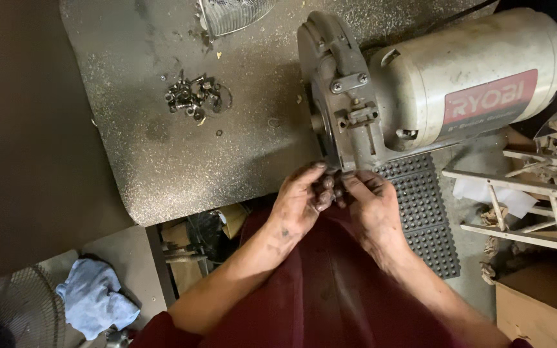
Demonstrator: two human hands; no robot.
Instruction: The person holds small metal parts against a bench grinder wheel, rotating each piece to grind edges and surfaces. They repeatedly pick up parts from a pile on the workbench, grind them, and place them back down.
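**Head view: small dark part pinched between both hands at the grinder's near edge**

Seen from above: a small dark part (327, 187), grimy and hard to make out, pinched just below the lower edge of the bench grinder's grey wheel guard (336, 96). Too small and dirty to give a long axis; appears to be a nut or short fitting, but cannot tell for sure.

Held from both sides. Left hand (298, 203) to the left of the part, fingers curled closed round it, thumb up toward the guard. Right hand (372, 206) to the right, fingertips bent in and meeting the same part from the opposite side. Both equally close, both touching; neither clearly the nearer. Fingertips almost against the guard's bottom rim, directly near of the small bracket (356, 116) on the guard's face.

Farther out: cream motor housing (478, 71) stretching right from the guard, lying across the speckled grey work surface (227, 167). Black studded rubber mat (420, 206) just right of the right hand. Well to the far left, a loose heap of nuts and washers (191, 96). Near left, low down, a crumpled blue rag (95, 299). Dark red apron (330, 296) beneath the forearms.
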